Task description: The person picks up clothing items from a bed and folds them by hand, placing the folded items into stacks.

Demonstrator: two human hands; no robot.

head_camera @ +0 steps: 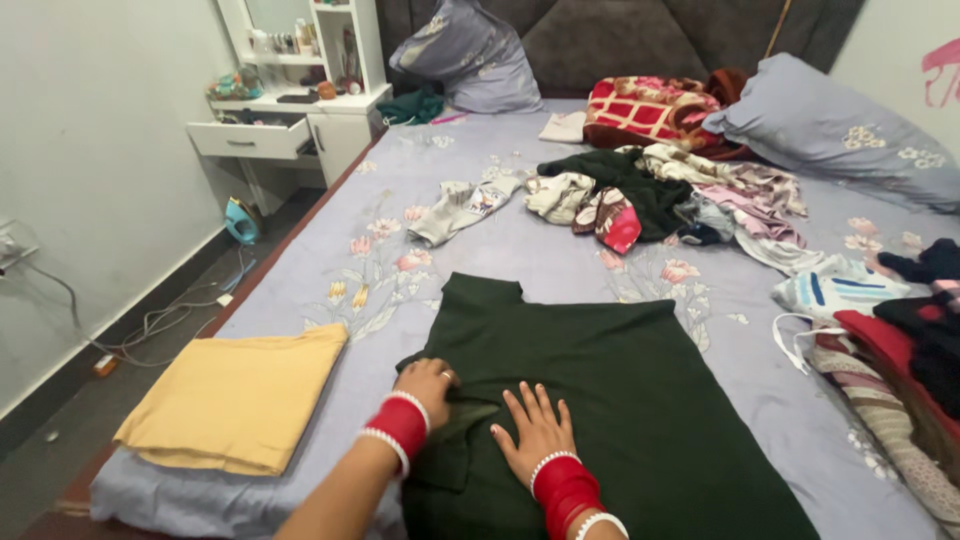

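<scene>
Dark green garment spread flat on bed, near foot edge, centre; plain knit, sleeve folded inward. Left hand clenched on folded sleeve edge, pinning fold. Right hand released, palm flat, smoothing cloth. Folded yellow cloth at left corner; unsorted clothes pile toward headboard.

Plain white wall on the left, grey floor strewn with white cables; white dresser with open drawer beside dark padded headboard.
</scene>
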